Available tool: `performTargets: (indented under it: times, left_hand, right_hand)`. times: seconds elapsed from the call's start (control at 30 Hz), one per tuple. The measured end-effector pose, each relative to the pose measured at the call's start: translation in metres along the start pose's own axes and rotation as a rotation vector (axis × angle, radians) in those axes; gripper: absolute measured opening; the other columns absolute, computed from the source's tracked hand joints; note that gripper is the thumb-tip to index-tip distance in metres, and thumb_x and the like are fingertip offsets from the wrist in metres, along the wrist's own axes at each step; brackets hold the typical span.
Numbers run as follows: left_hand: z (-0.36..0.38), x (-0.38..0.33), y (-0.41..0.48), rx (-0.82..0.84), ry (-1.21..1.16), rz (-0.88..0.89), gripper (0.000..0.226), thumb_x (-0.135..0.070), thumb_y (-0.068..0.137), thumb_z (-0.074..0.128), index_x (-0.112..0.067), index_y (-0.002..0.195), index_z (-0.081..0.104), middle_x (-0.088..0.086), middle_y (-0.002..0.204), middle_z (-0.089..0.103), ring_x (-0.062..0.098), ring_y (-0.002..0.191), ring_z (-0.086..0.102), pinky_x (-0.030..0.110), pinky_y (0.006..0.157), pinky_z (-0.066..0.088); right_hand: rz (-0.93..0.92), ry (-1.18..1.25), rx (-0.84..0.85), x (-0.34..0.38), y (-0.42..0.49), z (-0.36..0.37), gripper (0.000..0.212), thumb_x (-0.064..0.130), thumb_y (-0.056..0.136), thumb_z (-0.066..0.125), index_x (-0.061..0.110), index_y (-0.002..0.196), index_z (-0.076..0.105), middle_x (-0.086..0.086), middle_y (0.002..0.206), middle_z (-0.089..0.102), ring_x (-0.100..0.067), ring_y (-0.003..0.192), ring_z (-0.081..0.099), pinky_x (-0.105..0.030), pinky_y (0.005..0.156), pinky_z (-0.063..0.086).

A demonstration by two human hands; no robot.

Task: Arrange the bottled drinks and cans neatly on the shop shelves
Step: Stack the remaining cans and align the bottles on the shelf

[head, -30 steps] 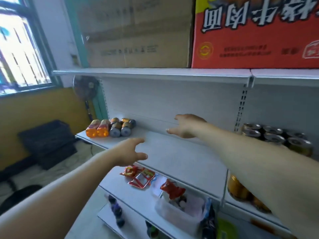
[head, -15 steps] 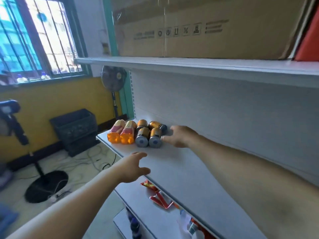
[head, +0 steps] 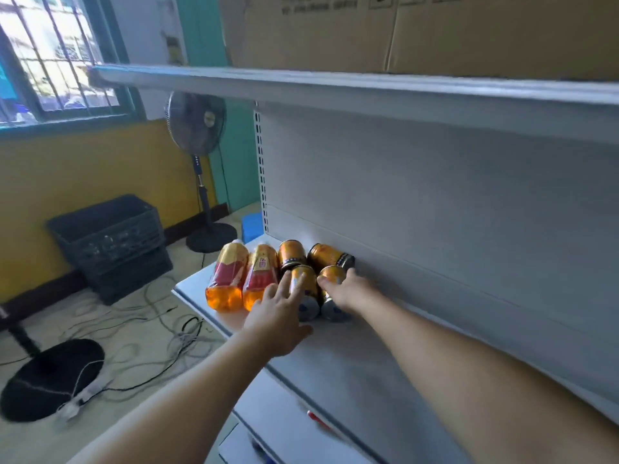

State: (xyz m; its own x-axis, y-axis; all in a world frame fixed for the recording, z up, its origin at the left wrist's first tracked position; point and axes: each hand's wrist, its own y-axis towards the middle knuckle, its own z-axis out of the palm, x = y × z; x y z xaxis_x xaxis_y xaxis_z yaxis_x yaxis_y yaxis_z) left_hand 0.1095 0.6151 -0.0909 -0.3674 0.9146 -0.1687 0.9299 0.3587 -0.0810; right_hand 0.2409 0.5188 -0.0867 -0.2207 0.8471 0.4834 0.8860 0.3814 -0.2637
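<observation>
Near right can (head: 332,275), shown lying on its side at the far left end of the middle shelf (head: 351,366). Its barrel is wrapped from the right by the curled fingers and thumb of the right hand (head: 348,293), so that it is held. The grip is taken across the long axis, which runs from near to far, with the silver base turned to the near side. Touching it on the left is the near left can (head: 306,291), laid parallel. On this can the straight, spread fingers (head: 285,282) of the left hand (head: 278,318) are rested, nothing being clasped. Each hand is thus set over the can nearer to it, and the arms are not crossed.

Beyond the fingertips two further cans are seen: the far left can (head: 290,255), in line with the near pair, and the far right can (head: 330,256), skewed so that its dark end is pointed right along the back panel. Left of the cans two orange bottles (head: 227,277) are laid side by side, bases near and caps far.

All six are judged to need standing upright. For the held can, a turn of the wrist that raises the far end is called for, since the base is already on the near side. Cardboard cartons (head: 335,31) are stored on the upper shelf (head: 335,87).
</observation>
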Motion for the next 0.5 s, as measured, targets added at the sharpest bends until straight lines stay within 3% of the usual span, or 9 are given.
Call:
performTargets:
  times: [0.1, 0.17, 0.27, 0.33, 0.4, 0.5]
  left_hand:
    - [0.015, 0.012, 0.008, 0.026, 0.018, 0.093, 0.091, -0.056, 0.089, 0.05, -0.028, 0.15, -0.012, 0.003, 0.159, -0.012, 0.029, 0.146, 0.001, 0.044, 0.114, 0.02]
    - [0.025, 0.018, 0.005, -0.026, -0.062, 0.167, 0.088, -0.058, 0.087, 0.05, -0.025, 0.151, 0.001, 0.003, 0.16, -0.003, 0.029, 0.145, 0.005, 0.041, 0.115, 0.02]
    - [0.028, 0.022, 0.004, -0.121, -0.298, 0.274, 0.068, -0.051, 0.084, 0.06, -0.017, 0.138, 0.036, 0.007, 0.146, 0.026, 0.031, 0.128, 0.037, 0.035, 0.1, 0.04]
    - [0.024, 0.018, 0.006, -0.116, -0.421, 0.282, 0.048, -0.041, 0.085, 0.063, -0.011, 0.12, 0.048, 0.008, 0.129, 0.038, 0.033, 0.107, 0.052, 0.033, 0.083, 0.044]
    - [0.024, 0.009, 0.008, -0.038, -0.485, 0.285, 0.05, -0.04, 0.085, 0.063, -0.013, 0.122, 0.043, 0.009, 0.124, 0.037, 0.036, 0.104, 0.053, 0.034, 0.083, 0.043]
    - [0.025, -0.004, 0.007, 0.1, -0.374, 0.368, 0.08, -0.044, 0.083, 0.064, -0.023, 0.145, 0.019, 0.01, 0.139, 0.035, 0.037, 0.118, 0.048, 0.038, 0.094, 0.04]
  right_hand:
    - [0.059, 0.138, -0.049, -0.008, -0.01, 0.019, 0.075, 0.063, 0.086, 0.05, 0.019, 0.144, 0.032, -0.011, 0.14, 0.05, -0.032, 0.124, 0.05, -0.036, 0.095, 0.04]
    - [0.078, 0.196, -0.148, -0.015, -0.025, 0.027, 0.068, 0.058, 0.084, 0.055, 0.021, 0.139, 0.039, -0.01, 0.133, 0.054, -0.031, 0.119, 0.052, -0.036, 0.092, 0.043]
    - [0.133, 0.264, -0.311, -0.031, -0.052, 0.035, 0.065, 0.052, 0.081, 0.062, 0.022, 0.136, 0.043, -0.011, 0.128, 0.055, -0.03, 0.117, 0.052, -0.035, 0.089, 0.043]
    - [0.175, 0.311, -0.417, -0.043, -0.071, 0.043, 0.071, 0.051, 0.082, 0.063, 0.02, 0.14, 0.04, -0.012, 0.13, 0.054, -0.031, 0.119, 0.05, -0.035, 0.091, 0.041]
    - [0.202, 0.365, -0.51, -0.055, -0.09, 0.051, 0.082, 0.056, 0.079, 0.061, 0.018, 0.146, 0.032, -0.011, 0.134, 0.052, -0.029, 0.122, 0.049, -0.034, 0.094, 0.04]
    - [0.265, 0.507, -0.598, -0.071, -0.117, 0.055, 0.083, 0.045, 0.084, 0.067, 0.018, 0.15, 0.025, -0.005, 0.137, 0.051, -0.022, 0.123, 0.05, -0.028, 0.094, 0.038]
